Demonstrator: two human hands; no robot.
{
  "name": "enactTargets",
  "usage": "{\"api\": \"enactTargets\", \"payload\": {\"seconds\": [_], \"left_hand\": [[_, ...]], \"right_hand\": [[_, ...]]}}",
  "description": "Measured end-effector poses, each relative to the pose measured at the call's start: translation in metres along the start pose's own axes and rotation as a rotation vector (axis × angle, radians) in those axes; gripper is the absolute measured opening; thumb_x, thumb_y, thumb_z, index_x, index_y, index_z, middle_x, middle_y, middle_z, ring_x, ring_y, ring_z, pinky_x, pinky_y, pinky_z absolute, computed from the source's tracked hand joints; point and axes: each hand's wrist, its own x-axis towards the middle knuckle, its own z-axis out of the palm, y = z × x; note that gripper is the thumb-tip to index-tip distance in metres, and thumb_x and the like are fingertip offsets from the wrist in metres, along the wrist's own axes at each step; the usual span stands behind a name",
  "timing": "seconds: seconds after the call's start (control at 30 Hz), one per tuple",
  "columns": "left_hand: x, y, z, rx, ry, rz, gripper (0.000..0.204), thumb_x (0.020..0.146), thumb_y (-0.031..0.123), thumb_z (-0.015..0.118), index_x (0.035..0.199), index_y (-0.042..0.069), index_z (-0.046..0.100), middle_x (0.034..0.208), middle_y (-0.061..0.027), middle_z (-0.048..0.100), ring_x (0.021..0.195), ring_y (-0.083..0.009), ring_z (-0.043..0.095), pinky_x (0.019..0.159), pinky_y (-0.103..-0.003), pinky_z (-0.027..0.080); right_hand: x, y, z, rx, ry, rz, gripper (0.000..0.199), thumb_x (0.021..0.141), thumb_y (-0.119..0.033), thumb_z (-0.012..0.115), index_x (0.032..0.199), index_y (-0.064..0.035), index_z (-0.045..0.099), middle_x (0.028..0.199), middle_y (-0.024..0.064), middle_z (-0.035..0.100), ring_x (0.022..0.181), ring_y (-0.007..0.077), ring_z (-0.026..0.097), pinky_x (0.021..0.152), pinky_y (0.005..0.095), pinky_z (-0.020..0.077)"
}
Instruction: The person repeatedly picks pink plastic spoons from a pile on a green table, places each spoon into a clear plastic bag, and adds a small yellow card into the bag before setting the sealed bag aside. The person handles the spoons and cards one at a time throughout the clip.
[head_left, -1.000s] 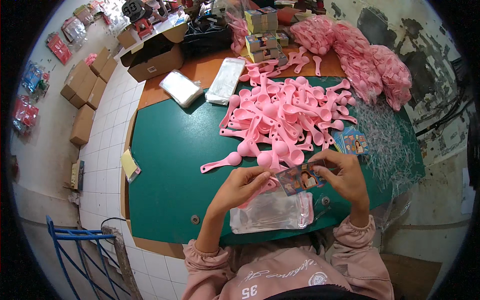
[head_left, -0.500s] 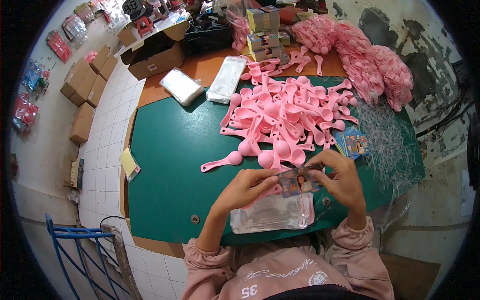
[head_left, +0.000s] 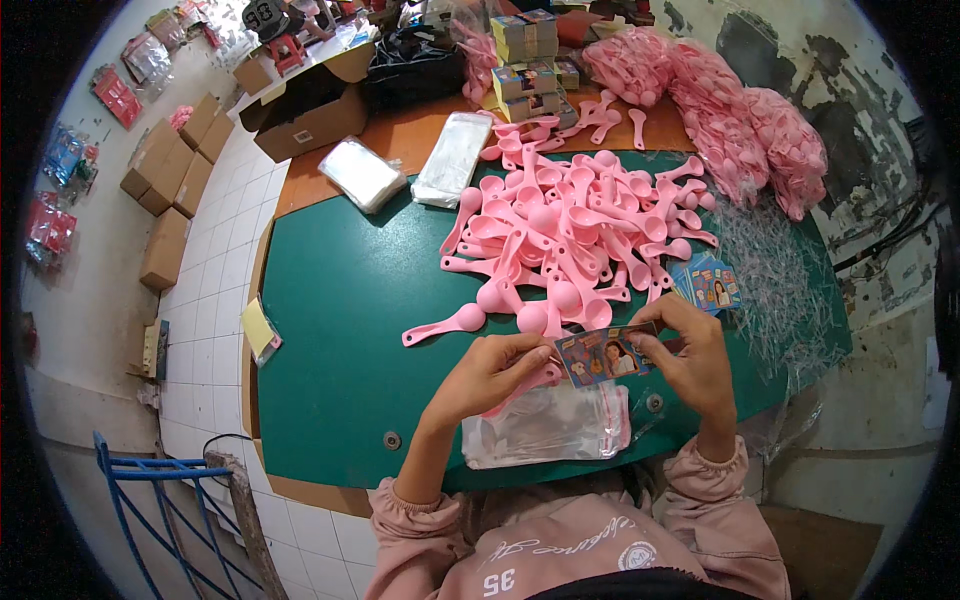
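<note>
Both my hands hold a colourful printed card (head_left: 598, 357) above the near edge of the green table. My left hand (head_left: 492, 372) pinches its left end, and my right hand (head_left: 690, 358) has its thumb and fingers closed on the right end. Under my left fingertips shows part of a pink spoon (head_left: 543, 377); whether that hand grips it too, I cannot tell. Just below the card lies a stack of clear plastic bags (head_left: 545, 430). Beyond my hands spreads a heap of pink scoop spoons (head_left: 575, 215), with more printed cards (head_left: 708, 284) to its right.
Two stacks of clear bags (head_left: 362, 174) (head_left: 452, 158) lie at the table's far left. Bundled cards (head_left: 527, 65) and bulging bags of pink spoons (head_left: 715, 125) stand at the back. Crumpled clear plastic (head_left: 775, 290) covers the right side. A blue metal frame (head_left: 165, 475) stands at lower left.
The card has tilted so its printed face shows more fully. My right hand has shifted slightly to the right and its grip on the card's end has changed a little.
</note>
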Motion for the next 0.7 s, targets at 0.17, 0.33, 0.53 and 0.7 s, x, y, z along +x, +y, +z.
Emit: {"api": "enactTargets", "payload": {"seconds": [0.17, 0.33, 0.53, 0.7], "left_hand": [[0.002, -0.002, 0.004, 0.168, -0.066, 0.001, 0.021, 0.088, 0.018, 0.050, 0.098, 0.001, 0.059, 0.071, -0.0088, 0.061, 0.061, -0.0166, 0.057, 0.059, -0.029, 0.043], [0.002, 0.008, 0.010, 0.251, -0.055, 0.026, 0.038, 0.086, 0.015, 0.052, 0.122, 0.008, 0.041, 0.085, -0.0151, 0.065, 0.075, -0.0313, 0.063, 0.065, -0.034, 0.047], [-0.017, 0.004, -0.015, 0.345, -0.050, 0.022, 0.044, 0.082, 0.016, 0.060, 0.121, 0.009, 0.042, 0.084, -0.0122, 0.066, 0.073, -0.0256, 0.064, 0.065, -0.032, 0.048], [-0.025, -0.007, -0.031, 0.092, 0.058, 0.044, 0.037, 0.080, 0.006, 0.059, 0.115, 0.004, 0.047, 0.094, -0.0086, 0.064, 0.084, -0.0190, 0.064, 0.074, -0.029, 0.049]], "right_hand": [[0.007, 0.002, 0.007, 0.003, -0.211, 0.065, 0.020, 0.072, -0.011, 0.067, 0.084, -0.0003, 0.055, 0.076, 0.0077, 0.056, 0.066, 0.0156, 0.056, 0.055, 0.0270, 0.0448], [0.015, 0.028, 0.033, 0.028, -0.393, -0.138, 0.025, 0.070, -0.014, 0.069, 0.079, 0.0002, 0.052, 0.070, 0.0098, 0.054, 0.062, 0.0163, 0.052, 0.058, 0.0279, 0.0422], [0.016, 0.031, 0.034, 0.258, -0.328, 0.087, 0.023, 0.070, -0.013, 0.072, 0.073, -0.0004, 0.054, 0.064, 0.0015, 0.054, 0.058, 0.0081, 0.049, 0.054, 0.0242, 0.0400], [0.024, 0.023, 0.043, 0.574, -0.421, 0.267, 0.017, 0.071, -0.010, 0.072, 0.074, -0.0005, 0.058, 0.066, 0.0003, 0.055, 0.060, 0.0042, 0.047, 0.053, 0.0207, 0.0383]]}}
